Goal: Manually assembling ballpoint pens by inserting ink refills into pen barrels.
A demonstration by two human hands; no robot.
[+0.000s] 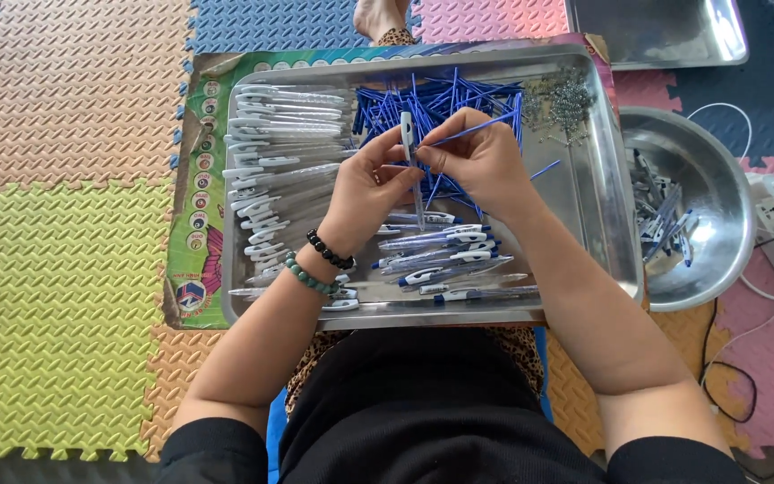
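A clear pen barrel (412,152) with a white clip stands almost upright over the middle of a big metal tray (615,224). The left hand (365,184) pinches the pen barrel between thumb and fingers. The right hand (481,157) touches it too, and its fingers grip a thin blue refill (477,131) that points out toward 2 o'clock.

Just past the hands, at 12 o'clock, lies a heap of blue refills (441,94). At 1 o'clock from the hands, in the tray's far corner, sits a small pile of tiny metal springs (562,94). At 9 o'clock lie rows of empty clear barrels (279,143) with white clips. At 6 o'clock, near the tray's close edge, lie finished pens (441,255) with blue inside.

The left wrist wears a black bead bracelet (329,253) and a green bead bracelet (308,276).

The tray rests on a piece of cardboard (194,224) on the person's lap. At 3 o'clock, beside the tray, a round metal bowl (718,179) holds more pens. A second tray (665,31) sits at 1 o'clock. Coloured foam mats (55,269) cover the floor.
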